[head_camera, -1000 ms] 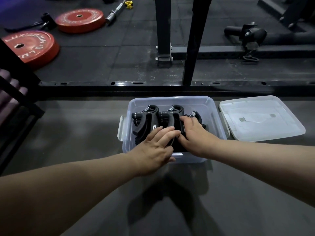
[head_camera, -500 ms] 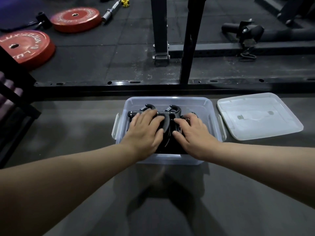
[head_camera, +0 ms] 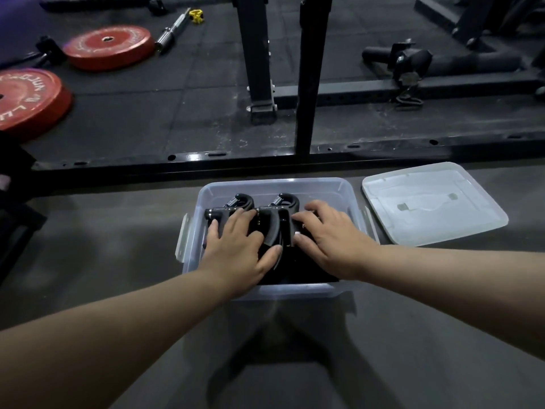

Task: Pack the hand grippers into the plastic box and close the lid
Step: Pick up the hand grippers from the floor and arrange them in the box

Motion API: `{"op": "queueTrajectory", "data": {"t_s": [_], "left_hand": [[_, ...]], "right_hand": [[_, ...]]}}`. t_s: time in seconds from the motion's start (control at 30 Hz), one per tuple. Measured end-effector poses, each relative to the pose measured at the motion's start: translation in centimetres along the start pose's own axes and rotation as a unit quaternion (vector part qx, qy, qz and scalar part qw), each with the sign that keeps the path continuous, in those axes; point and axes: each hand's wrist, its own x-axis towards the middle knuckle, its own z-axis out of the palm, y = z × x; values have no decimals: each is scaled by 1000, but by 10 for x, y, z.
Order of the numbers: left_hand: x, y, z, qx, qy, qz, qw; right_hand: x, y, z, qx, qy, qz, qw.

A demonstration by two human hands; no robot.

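Hand grippers (head_camera: 275, 222), black with coil springs showing at their far ends, lie side by side inside a clear plastic box (head_camera: 274, 182) that stands open on a grey floor (head_camera: 118, 246). Two can be made out plainly; any others are covered by the person's hands or lost in the dark near half of the box, so their number cannot be told. The left hand (head_camera: 236, 246) lies flat on the left-side gripper, fingers spread and straight, its thumb against the curved handle in the middle of the box. The right hand (head_camera: 333, 234) lies palm down on the right side of the box, fingers extended and slightly apart, hiding whatever is beneath it. Both forearms cross the box's near rim. A grey latch (head_camera: 182, 237) hangs at the box's left wall; the one on the right wall is partly behind the right wrist. The lid (head_camera: 433, 202) lies flat on the floor just to the right of the box, apart from it. Beyond the box stand black rack posts (head_camera: 256, 54) on dark matting, and far to its left lie two red weight plates (head_camera: 109, 51), the nearer one cut off by the frame edge, its lettering only partly readable.
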Motion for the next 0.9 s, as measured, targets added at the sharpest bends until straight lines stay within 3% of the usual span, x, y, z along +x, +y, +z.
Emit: {"op": "queueTrajectory", "data": {"t_s": [0.67,0.9], "left_hand": [[-3,11,0,-24,-25,-20,999],[2,6,5,-10,-10,-2,1000]], "right_hand": [[2,21,-4,9,3,-3,1000],[-4,22,4,43,42,19,998]]}}
